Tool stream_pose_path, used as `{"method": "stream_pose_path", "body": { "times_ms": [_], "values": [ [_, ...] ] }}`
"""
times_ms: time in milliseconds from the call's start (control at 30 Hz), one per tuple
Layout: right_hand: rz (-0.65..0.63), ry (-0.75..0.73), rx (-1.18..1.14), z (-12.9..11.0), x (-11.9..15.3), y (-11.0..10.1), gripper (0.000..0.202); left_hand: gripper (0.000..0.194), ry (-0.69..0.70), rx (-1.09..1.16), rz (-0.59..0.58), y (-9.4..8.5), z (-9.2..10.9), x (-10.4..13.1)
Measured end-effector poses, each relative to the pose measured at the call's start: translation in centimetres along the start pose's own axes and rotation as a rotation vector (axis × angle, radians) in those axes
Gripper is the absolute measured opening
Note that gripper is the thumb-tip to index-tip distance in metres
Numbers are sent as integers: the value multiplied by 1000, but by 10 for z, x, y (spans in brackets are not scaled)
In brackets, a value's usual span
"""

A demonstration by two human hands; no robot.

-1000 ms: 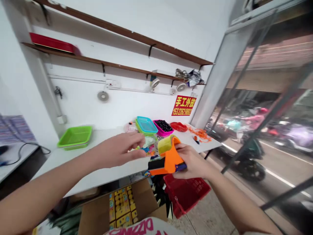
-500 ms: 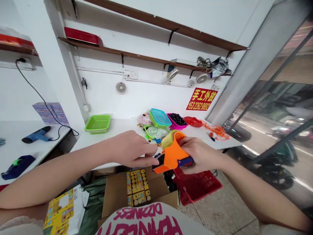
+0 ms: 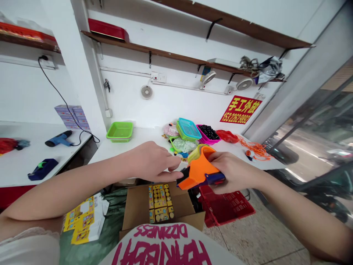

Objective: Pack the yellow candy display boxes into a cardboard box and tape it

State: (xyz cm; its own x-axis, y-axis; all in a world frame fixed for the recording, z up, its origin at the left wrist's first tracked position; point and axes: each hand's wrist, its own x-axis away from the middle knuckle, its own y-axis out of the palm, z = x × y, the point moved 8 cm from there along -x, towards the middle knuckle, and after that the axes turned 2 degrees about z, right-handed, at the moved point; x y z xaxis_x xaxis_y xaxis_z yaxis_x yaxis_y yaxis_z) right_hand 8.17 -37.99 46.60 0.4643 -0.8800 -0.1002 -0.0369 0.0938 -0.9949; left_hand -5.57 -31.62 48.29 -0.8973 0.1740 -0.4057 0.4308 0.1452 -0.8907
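Note:
My right hand is wrapped round the handle of an orange tape gun with dark blue parts. A yellowish roll of tape sits on top of it. The gun's front end points left, toward my left hand. That hand's fingers are curled, and the thumb tip touches or nearly touches the black front part of the gun. Whatever lies between its fingers, perhaps a tape end, is too small to make out. Below both hands stands an open cardboard box holding several small yellow boxes.
On the white table are a green basket, stacked colourful baskets, a pink basket of black pieces and orange netting. A red crate is on the floor at right. Flat yellow cartons lie at left.
The head view has turned a little, so the surroundings appear shifted to the right. Both hands keep nearly the same pose at the tape gun.

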Motion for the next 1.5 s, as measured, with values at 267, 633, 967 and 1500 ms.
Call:
{"method": "stream_pose_path", "body": {
  "times_ms": [267,633,967,1500],
  "values": [
    [-19,-1,-21,4,1,5,11,20,118,21,-12,10,11,4],
    [-103,84,5,23,3,11,13,19,-28,128,-17,10,6,24],
    [-196,234,156,70,2,47,12,37,-218,-44,114,19,-39,37],
    [105,79,555,95,-53,119,31,25,-842,660,-447,406,101,264]
  ]
}}
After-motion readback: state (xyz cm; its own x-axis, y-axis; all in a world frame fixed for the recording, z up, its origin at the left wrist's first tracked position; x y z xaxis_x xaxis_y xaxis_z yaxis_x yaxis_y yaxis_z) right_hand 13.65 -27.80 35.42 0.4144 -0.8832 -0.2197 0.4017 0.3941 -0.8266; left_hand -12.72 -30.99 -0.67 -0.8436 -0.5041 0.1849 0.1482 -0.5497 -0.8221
